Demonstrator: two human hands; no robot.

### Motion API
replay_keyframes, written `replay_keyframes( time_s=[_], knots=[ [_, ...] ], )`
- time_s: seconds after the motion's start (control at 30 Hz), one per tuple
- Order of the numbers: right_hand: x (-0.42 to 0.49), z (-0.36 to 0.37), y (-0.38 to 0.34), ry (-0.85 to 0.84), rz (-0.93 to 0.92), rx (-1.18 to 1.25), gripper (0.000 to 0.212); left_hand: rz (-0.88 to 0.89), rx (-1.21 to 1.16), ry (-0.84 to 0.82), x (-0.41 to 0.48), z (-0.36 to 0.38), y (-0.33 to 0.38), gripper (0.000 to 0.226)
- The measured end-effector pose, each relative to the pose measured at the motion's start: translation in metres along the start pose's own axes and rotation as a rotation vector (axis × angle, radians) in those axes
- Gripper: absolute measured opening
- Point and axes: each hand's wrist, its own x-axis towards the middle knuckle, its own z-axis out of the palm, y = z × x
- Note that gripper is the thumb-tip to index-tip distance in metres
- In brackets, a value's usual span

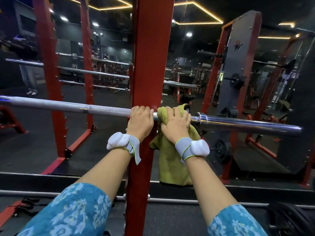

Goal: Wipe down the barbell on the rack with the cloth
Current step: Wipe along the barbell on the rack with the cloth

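Note:
A steel barbell runs across the view, resting on the red rack upright; its polished sleeve sticks out to the right. My left hand grips the bar just in front of the upright. To its right, my right hand presses a green cloth around the bar, between the upright and the sleeve collar. Most of the cloth hangs down below the bar. Both wrists carry white devices on grey straps.
A mirror wall behind the rack reflects more red uprights and bars. A dark machine with weight plates stands at the right. A black plate lies on the floor at the lower right. A person shows at the far left.

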Motion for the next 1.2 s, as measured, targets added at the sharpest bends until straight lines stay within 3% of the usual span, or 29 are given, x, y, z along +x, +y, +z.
replay_keyframes(
  time_s=[0.27,0.5,0.77,0.93,1.03,1.13,1.2],
  knots=[
    [0.0,0.001,0.008,0.022,-0.14,0.013,0.066,0.036,0.014,0.01,-0.001,-0.001,-0.002,0.031],
    [0.004,-0.005,0.037,0.105,0.0,0.003,0.058,0.041,-0.006,-0.001,0.0,-0.003,-0.002,0.032],
    [-0.036,0.031,0.029,0.423,-0.053,0.38,0.061,0.013,0.005,0.008,0.0,-0.001,-0.001,0.035],
    [-0.051,0.035,0.034,0.372,0.02,0.583,0.055,0.005,0.003,-0.031,0.0,-0.001,-0.001,0.036],
    [-0.054,0.035,0.034,0.287,0.204,0.936,0.039,0.009,0.013,-0.031,-0.001,-0.002,-0.001,0.036],
    [-0.049,0.023,0.036,0.224,0.745,1.506,0.032,0.013,0.011,-0.003,0.0,0.0,-0.002,0.036],
    [-0.046,0.013,0.04,0.211,0.97,1.819,0.025,0.008,-0.004,0.008,0.001,0.001,-0.002,0.037]
  ],
)
